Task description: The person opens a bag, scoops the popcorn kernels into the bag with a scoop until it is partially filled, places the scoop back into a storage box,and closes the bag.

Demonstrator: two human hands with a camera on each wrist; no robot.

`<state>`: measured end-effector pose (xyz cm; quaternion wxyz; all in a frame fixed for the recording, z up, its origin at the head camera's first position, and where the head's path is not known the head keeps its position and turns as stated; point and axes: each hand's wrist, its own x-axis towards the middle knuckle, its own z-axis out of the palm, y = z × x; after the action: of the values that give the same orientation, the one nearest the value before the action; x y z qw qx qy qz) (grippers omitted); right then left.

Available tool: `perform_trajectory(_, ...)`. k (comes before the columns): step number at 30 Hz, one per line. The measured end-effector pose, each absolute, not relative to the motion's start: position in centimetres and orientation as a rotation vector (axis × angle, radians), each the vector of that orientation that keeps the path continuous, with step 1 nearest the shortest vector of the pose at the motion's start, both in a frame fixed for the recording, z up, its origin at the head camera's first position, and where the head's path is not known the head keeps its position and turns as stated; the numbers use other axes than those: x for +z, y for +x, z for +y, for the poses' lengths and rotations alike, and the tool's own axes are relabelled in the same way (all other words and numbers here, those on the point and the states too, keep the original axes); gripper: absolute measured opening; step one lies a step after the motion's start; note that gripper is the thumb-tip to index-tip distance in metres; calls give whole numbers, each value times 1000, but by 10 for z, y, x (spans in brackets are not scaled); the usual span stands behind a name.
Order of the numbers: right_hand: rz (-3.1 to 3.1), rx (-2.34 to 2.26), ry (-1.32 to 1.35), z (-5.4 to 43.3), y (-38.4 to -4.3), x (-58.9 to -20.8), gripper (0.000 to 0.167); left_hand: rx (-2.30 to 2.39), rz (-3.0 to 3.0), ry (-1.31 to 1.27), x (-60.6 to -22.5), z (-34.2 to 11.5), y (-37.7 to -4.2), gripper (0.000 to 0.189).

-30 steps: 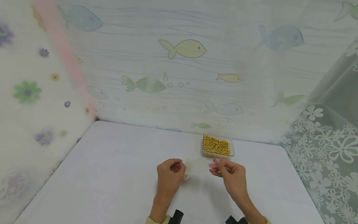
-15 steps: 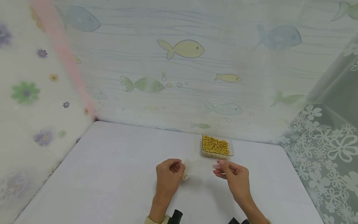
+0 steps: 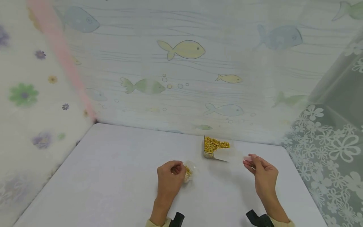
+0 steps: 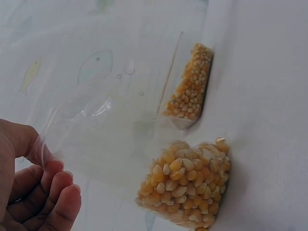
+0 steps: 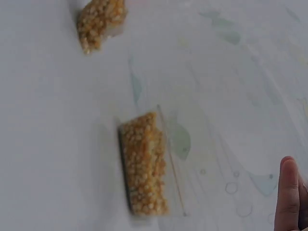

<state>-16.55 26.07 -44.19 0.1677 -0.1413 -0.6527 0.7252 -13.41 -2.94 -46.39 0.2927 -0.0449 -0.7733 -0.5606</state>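
My left hand [image 3: 170, 178] pinches the top edge of a clear plastic bag [image 3: 188, 174] that stands on the table. In the left wrist view, corn kernels [image 4: 183, 185] fill the bag's lower part, and its upper film is stretched up to the fingers. My right hand [image 3: 265, 173], out to the right, pinches a translucent whitish piece [image 3: 224, 154] by its right end; its exact kind cannot be told. This piece covers the front right part of a clear rectangular container [image 3: 209, 155] of yellow corn kernels. Only fingers [image 5: 288, 192] of the right hand show in the right wrist view.
The white table [image 3: 119, 164] meets a fish-patterned curtain [image 3: 136, 56] behind the container. A flower-patterned sheet [image 3: 31, 126] hangs at the left and a lace-like curtain [image 3: 331, 157] at the right.
My right hand has moved right and slightly up, carrying the whitish piece from over the bag to in front of the container. The left hand has stayed nearly still, pinching the bag.
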Motion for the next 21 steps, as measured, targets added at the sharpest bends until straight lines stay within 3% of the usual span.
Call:
perform_trajectory(11, -1832, 1862, -269, 269, -187, -475, 29, -1514, -2077, -99, -464, -29, -133, 7)
perform_trajectory(21, -1897, 1746, -222, 268, -205, -483, 30, -1492, -2082, -111, -466, -30, -134, 8)
